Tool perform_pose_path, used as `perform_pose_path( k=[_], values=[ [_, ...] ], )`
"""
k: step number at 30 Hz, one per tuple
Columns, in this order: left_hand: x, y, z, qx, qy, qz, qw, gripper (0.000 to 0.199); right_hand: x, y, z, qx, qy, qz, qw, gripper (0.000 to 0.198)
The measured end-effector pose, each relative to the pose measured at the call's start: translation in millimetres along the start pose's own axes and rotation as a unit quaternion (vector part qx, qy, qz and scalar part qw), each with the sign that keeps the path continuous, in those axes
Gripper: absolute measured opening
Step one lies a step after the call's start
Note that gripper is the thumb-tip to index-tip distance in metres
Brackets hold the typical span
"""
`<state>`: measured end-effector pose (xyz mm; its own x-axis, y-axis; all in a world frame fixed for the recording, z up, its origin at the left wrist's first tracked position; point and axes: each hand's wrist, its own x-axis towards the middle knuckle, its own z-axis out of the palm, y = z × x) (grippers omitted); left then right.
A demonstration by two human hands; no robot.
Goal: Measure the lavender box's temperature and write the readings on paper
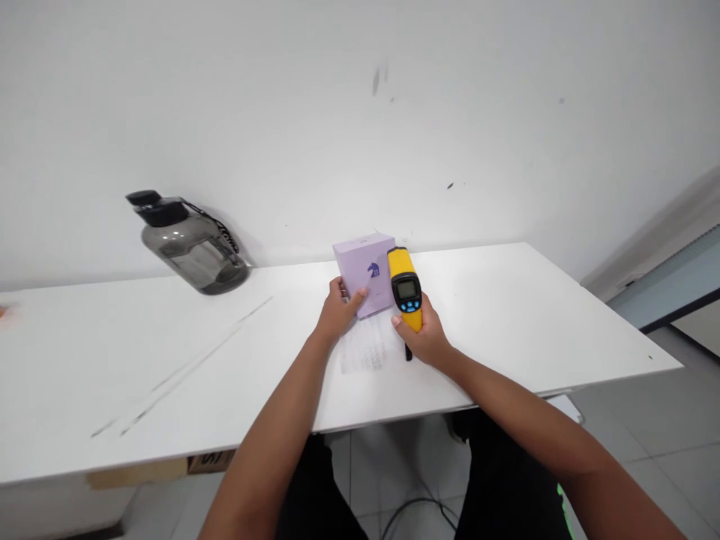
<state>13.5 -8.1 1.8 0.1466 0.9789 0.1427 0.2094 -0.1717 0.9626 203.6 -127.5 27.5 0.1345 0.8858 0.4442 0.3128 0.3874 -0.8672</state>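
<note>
A lilac box (367, 264) with a dark blue horse-head logo is tilted up off the white table, gripped at its lower left by my left hand (340, 307). The thumb lies across its front and the fingers go behind. My right hand (424, 331) is wrapped round the handle of a yellow and black infrared thermometer (401, 271). Its small grey screen and blue buttons face me, and its front end is close beside the box's right edge. Whether a finger rests on the trigger is hidden. Faint printed marks (363, 349) show on the table below the box.
To the left, a grey see-through water bottle (194, 251) with a black lid and strap stands near the wall. Dark streaks (185, 371) mark the white table (506, 315). A black cable (419, 501) lies on the tiled floor under the front edge.
</note>
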Motion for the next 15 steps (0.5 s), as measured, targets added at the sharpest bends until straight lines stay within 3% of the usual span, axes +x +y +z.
perform_pose_path(
  k=[15],
  values=[
    [1.1, 0.1, 0.5, 0.001, 0.003, 0.010, 1.000, 0.080, 1.3, -0.3, 0.2, 0.036, 0.024, 0.054, 0.998, 0.045]
  ],
)
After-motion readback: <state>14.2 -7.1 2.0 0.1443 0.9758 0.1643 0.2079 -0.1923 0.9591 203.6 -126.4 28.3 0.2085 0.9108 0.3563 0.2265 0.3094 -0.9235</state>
